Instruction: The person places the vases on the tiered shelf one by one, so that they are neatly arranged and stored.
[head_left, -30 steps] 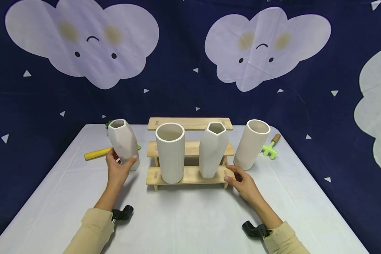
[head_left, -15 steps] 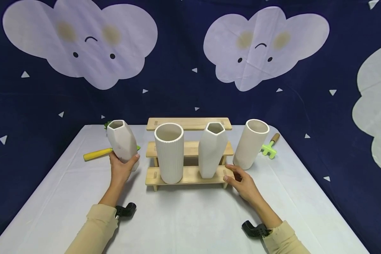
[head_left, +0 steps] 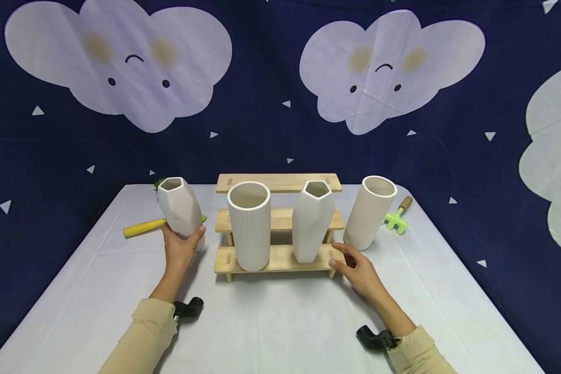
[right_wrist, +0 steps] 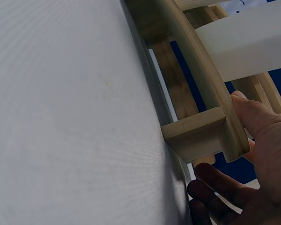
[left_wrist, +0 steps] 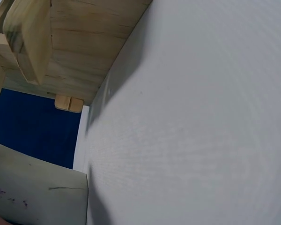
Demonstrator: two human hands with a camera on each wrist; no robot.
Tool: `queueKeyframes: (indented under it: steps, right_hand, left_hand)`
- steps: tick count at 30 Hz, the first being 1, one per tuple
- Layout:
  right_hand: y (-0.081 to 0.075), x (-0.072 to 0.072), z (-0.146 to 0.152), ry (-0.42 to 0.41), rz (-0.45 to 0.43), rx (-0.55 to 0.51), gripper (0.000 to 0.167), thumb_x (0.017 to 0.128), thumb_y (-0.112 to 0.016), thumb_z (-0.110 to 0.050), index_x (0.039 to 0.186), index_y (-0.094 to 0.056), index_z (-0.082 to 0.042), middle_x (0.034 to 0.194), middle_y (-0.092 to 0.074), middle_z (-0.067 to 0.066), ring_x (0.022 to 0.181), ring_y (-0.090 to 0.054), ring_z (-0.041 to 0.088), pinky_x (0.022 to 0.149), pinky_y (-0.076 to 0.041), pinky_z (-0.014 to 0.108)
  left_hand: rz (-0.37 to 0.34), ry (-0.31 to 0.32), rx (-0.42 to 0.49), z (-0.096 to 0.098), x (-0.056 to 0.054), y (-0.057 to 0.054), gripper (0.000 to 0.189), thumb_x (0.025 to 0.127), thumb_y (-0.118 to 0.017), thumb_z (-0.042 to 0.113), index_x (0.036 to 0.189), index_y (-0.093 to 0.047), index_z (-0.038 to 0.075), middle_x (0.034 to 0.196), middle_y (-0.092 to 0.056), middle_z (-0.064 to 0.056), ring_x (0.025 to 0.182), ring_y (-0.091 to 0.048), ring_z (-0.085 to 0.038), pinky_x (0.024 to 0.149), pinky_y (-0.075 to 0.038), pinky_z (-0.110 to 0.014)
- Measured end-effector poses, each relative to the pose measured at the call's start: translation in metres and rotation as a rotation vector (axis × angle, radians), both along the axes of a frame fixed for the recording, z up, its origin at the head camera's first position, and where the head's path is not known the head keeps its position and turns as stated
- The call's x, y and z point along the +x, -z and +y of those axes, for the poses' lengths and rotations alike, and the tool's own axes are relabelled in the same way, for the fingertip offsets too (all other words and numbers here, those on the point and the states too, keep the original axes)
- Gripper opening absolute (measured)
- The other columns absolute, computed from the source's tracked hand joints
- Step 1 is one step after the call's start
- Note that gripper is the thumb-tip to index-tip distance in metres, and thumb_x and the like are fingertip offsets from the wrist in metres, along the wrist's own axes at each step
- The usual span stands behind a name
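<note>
My left hand (head_left: 179, 249) holds the lower part of a white faceted vase (head_left: 179, 205), thumb on its right side and the other fingers mostly hidden behind it. In the left wrist view the vase (left_wrist: 42, 187) shows purple specks and a thin dark line near its base, which is at the tablecloth. At the right end of a three-tier wooden stand (head_left: 280, 266), my right hand (head_left: 362, 272) grips the lowest board. Its thumb lies on the board (right_wrist: 210, 70) and the other fingers curl by the end. A ribbed cylindrical vase (head_left: 250, 234) and another faceted vase (head_left: 312, 223) stand on that board.
Right of the stand is another cylindrical vase (head_left: 369, 213), with a green hand rake (head_left: 397, 219) beside it. A yellow-handled tool (head_left: 142, 228) lies partly behind the left vase. A dark cloud-printed cloth (head_left: 262, 150) hangs behind the white-covered table (head_left: 280, 327).
My left wrist and forearm have shifted slightly right, and the left fingers have slipped further behind the vase. The vases, stand and right hand stay as they were.
</note>
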State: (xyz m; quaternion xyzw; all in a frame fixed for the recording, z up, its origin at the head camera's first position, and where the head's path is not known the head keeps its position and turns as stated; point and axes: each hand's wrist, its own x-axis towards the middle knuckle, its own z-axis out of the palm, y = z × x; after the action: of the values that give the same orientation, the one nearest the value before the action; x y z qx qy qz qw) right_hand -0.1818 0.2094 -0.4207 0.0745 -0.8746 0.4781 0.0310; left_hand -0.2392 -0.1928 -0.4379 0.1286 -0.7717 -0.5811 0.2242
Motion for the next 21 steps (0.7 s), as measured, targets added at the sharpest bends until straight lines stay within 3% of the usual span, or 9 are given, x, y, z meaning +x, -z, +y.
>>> queueKeyframes:
  steps: [13,21]
  right_hand:
    - [0.002,-0.001,0.001,-0.010,-0.011,-0.021,0.046,0.088,-0.067,-0.017,0.130,-0.054,-0.006,0.114,-0.064,0.019,0.094,-0.058,0.012,0.080,-0.047,0.020]
    - [0.001,-0.002,0.001,-0.005,-0.012,-0.017,0.046,0.088,-0.066,-0.018,0.130,-0.054,-0.006,0.114,-0.064,0.019,0.094,-0.057,0.012,0.080,-0.047,0.020]
  left_hand:
    - [-0.002,-0.033,-0.011,-0.001,0.004,-0.001,0.086,0.079,-0.073,0.020,0.144,-0.018,0.006,0.145,-0.035,-0.022,0.135,-0.034,-0.038,0.113,-0.024,-0.052]
    - [-0.022,-0.033,-0.015,-0.003,0.014,-0.012,0.083,0.080,-0.072,0.023,0.143,-0.020,0.007,0.145,-0.036,-0.021,0.135,-0.034,-0.037,0.113,-0.024,-0.052]
